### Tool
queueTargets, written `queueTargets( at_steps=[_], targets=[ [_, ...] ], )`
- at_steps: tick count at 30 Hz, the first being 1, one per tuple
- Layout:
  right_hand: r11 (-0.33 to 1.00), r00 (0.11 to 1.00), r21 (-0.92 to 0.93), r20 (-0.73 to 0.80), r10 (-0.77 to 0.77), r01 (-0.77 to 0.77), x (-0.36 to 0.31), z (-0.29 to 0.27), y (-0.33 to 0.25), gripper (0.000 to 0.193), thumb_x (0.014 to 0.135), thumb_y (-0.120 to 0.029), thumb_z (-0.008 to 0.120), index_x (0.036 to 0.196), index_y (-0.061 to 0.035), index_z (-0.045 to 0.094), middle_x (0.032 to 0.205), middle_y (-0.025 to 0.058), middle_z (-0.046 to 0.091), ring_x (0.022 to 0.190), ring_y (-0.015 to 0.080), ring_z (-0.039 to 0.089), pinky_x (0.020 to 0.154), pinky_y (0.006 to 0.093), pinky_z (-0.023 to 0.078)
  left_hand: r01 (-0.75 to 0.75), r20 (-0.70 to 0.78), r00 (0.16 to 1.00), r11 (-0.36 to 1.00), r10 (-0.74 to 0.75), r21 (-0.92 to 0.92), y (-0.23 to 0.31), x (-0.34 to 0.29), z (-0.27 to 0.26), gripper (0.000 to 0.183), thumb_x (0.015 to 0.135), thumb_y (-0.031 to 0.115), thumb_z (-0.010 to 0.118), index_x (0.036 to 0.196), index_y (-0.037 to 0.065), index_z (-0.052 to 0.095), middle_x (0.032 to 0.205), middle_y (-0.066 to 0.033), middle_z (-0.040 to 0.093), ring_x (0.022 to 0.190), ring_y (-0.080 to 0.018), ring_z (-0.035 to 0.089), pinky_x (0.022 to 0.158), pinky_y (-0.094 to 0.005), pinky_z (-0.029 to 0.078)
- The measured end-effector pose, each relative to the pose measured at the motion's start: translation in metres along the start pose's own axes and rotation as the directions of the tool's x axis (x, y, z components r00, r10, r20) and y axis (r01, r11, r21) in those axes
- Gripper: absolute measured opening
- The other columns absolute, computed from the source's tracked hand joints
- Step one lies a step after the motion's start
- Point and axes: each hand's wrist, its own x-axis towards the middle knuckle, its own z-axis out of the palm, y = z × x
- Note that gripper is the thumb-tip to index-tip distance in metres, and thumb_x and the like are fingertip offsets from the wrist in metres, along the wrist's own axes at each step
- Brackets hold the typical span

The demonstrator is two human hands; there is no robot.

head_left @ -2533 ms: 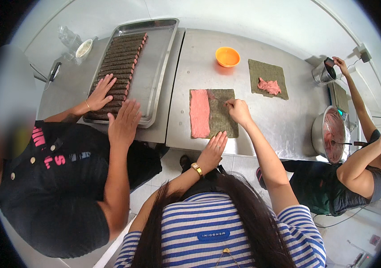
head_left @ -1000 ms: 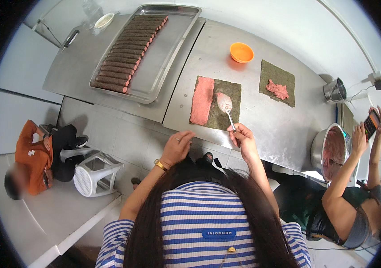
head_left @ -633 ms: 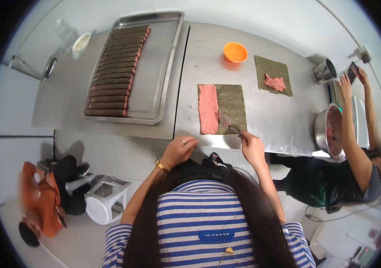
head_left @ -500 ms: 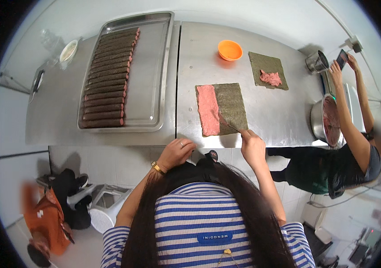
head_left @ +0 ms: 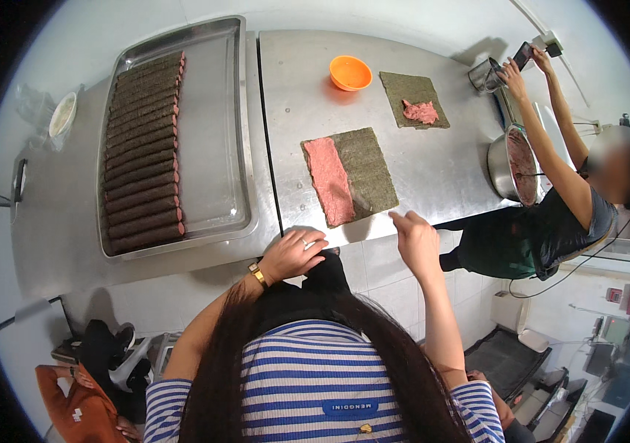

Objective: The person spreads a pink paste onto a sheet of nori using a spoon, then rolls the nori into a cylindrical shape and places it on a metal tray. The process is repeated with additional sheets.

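A dark green seaweed sheet (head_left: 371, 168) lies on the steel table in front of me, a band of pink meat paste (head_left: 329, 181) covering its left side. My right hand (head_left: 417, 240) is beside its near right corner, thumb and fingers pinched on a thin spatula. Little of the spatula shows; its blade is a grey smear above the near part of the sheet. By the table's front edge, my left hand (head_left: 295, 255) has loosely curved fingers, a little apart, and holds nothing. A second seaweed sheet (head_left: 396, 87) farther right bears a lump of meat paste (head_left: 420, 112).
At left, a steel tray (head_left: 215, 177) holds a row of seaweed-wrapped meat rolls (head_left: 145, 170). An orange bowl (head_left: 350, 73) stands behind the sheets. Right: a metal cup (head_left: 484, 76), a steel pot (head_left: 503, 173), and a person (head_left: 569, 192) holding up a phone. Another person in orange is lower left.
My view has swung, moving the table things leftward in it. My right hand has drawn slightly away from the sheet, and the spatula shows less plainly. My left hand stays by the edge.
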Motion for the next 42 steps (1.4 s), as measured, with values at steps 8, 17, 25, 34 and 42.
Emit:
queueTargets(
  at_steps=[8, 17, 25, 34, 42],
  targets=[
    [0.963, 0.975, 0.226, -0.130, 0.181, -0.149, 0.032, 0.067, 0.001, 0.022, 0.084, -0.007, 0.059, 0.102, -0.0077, 0.072, 0.085, 0.0141, 0.066, 0.079, 0.0347, 0.065, 0.070, 0.0424, 0.051, -0.014, -0.022, 1.000, 0.986, 0.018, 0.168, -0.001, -0.001, 0.007, 0.039, 0.083, 0.025, 0.068, 0.115, 0.004, 0.059, 0.132, -0.0080, 0.054, 0.115, -0.0216, 0.055, 0.092, -0.0347, 0.045],
    [0.998, 0.995, -0.043, -0.086, -0.054, 0.050, 0.002, 0.054, -0.033, 0.033, 0.080, 0.000, 0.054, 0.109, -0.0103, 0.068, 0.078, 0.0125, 0.058, 0.072, 0.0337, 0.063, 0.062, 0.0441, 0.051, -0.031, -0.056, 0.998, 0.981, 0.042, 0.192, -0.006, -0.003, 0.014, 0.036, 0.083, 0.023, 0.067, 0.114, 0.005, 0.060, 0.131, -0.0066, 0.056, 0.112, -0.0208, 0.056, 0.092, -0.0347, 0.045],
    [0.993, 0.992, 0.110, -0.121, -0.018, 0.031, 0.038, 0.035, -0.016, 0.025, 0.083, -0.005, 0.054, 0.102, -0.0101, 0.070, 0.078, 0.0138, 0.060, 0.071, 0.0351, 0.063, 0.062, 0.0460, 0.050, -0.045, -0.102, 0.992, 0.972, 0.070, 0.231, -0.005, 0.001, 0.012, 0.025, 0.087, 0.020, 0.061, 0.107, 0.005, 0.063, 0.122, -0.0059, 0.062, 0.106, -0.0189, 0.059, 0.089, -0.0317, 0.045],
    [0.990, 0.990, -0.025, 0.007, -0.142, 0.142, 0.006, 0.052, -0.033, 0.032, 0.076, -0.002, 0.055, 0.105, -0.0070, 0.067, 0.081, 0.0110, 0.059, 0.076, 0.0298, 0.064, 0.065, 0.0422, 0.052, -0.058, -0.113, 0.990, 0.969, 0.087, 0.238, -0.003, 0.003, 0.008, 0.024, 0.087, 0.018, 0.059, 0.107, 0.005, 0.064, 0.121, -0.0057, 0.063, 0.104, -0.0184, 0.059, 0.089, -0.0315, 0.045],
    [0.999, 0.994, 0.046, -0.112, -0.015, 0.020, 0.032, 0.049, -0.015, 0.029, 0.078, -0.002, 0.057, 0.104, -0.0088, 0.067, 0.077, 0.0141, 0.058, 0.071, 0.0346, 0.063, 0.060, 0.0456, 0.050, -0.059, -0.086, 0.993, 0.967, 0.083, 0.248, -0.003, 0.003, 0.008, 0.023, 0.088, 0.018, 0.059, 0.106, 0.005, 0.064, 0.123, -0.0058, 0.062, 0.105, -0.0181, 0.059, 0.086, -0.0309, 0.045]
  ],
)
